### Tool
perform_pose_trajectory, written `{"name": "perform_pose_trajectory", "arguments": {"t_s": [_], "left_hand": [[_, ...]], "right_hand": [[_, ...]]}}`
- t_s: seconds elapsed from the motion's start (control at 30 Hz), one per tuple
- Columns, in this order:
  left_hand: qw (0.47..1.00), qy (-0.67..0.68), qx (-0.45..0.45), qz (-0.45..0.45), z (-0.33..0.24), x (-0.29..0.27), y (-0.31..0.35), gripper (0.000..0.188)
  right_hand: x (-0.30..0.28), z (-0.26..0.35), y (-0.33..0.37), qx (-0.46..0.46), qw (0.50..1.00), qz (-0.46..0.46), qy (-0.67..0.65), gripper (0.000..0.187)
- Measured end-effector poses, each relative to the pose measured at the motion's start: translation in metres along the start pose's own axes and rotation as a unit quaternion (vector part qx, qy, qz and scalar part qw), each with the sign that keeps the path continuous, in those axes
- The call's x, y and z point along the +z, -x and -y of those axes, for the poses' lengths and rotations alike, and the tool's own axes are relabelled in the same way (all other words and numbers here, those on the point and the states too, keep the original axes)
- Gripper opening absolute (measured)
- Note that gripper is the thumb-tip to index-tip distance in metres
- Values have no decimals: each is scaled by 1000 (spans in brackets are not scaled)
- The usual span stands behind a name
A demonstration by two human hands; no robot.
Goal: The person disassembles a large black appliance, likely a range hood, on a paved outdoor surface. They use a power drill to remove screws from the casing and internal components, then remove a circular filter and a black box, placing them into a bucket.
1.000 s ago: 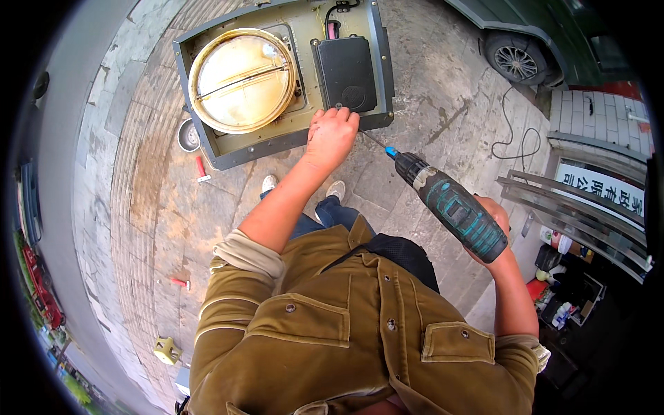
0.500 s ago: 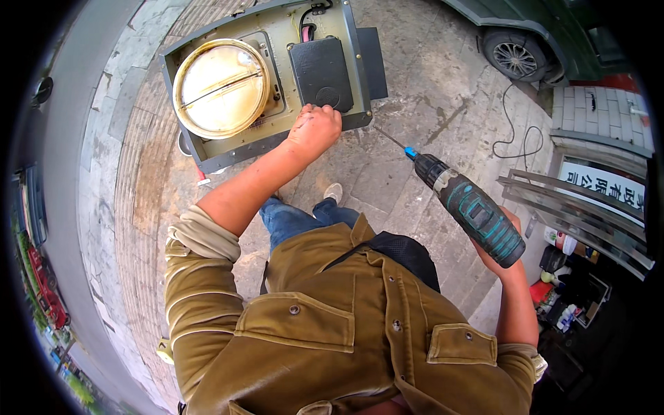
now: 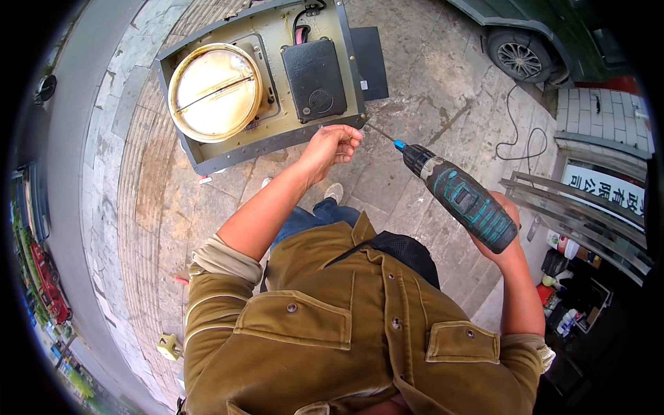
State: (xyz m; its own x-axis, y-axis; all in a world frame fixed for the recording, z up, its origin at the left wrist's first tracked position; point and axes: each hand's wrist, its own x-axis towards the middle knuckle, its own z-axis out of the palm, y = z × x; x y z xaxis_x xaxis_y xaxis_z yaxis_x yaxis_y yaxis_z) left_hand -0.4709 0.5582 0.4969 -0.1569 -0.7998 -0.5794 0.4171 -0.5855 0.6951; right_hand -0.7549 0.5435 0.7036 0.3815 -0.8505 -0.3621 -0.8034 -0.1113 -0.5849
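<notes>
A black-and-teal cordless drill (image 3: 465, 202) is gripped in my right hand (image 3: 508, 211), mostly behind the drill body. Its long thin bit points up and left, with the tip at the near right corner of an open metal housing (image 3: 273, 142). Just in front of that housing's near edge is my left hand (image 3: 330, 150), fingers curled together in a pinch; anything between them is too small to make out. Inside the housing are a round, stained cream drum (image 3: 211, 104) with a bar across it and a black box (image 3: 315, 79) with cables behind it.
Stone paving (image 3: 415, 138) lies under the housing and around my feet. A dark green vehicle with a wheel (image 3: 519, 55) stands at the far right. Near it, a thin cable (image 3: 515, 149) loops over the ground. Metal rails (image 3: 574, 214) and stored goods line the right side.
My left hand has come off the black box's near edge and moved slightly right and nearer. The drill has shifted a little to the left. The housing appears slightly lower and to the left.
</notes>
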Motion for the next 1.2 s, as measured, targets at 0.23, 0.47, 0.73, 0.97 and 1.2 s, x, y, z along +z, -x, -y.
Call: {"name": "perform_pose_trajectory", "arguments": {"t_s": [0.23, 0.47, 0.73, 0.97, 1.2], "left_hand": [[967, 243, -42, 57, 23, 32, -16, 16], [971, 236, -26, 35, 16, 39, -14, 18], [973, 227, -21, 29, 16, 40, -14, 16], [975, 219, -23, -8, 26, 29, 4, 21], [972, 230, 14, -40, 36, 5, 25, 23]], "right_hand": [[1, 8, -21, -73, 993, -23, 88, 13], [0, 12, -29, -95, 989, -26, 106, 14], [-6, 19, -36, -102, 986, 2, 134, 17], [-28, 63, -67, -195, 941, 55, 271, 28], [-27, 73, -69, -147, 943, 74, 288, 25]]}}
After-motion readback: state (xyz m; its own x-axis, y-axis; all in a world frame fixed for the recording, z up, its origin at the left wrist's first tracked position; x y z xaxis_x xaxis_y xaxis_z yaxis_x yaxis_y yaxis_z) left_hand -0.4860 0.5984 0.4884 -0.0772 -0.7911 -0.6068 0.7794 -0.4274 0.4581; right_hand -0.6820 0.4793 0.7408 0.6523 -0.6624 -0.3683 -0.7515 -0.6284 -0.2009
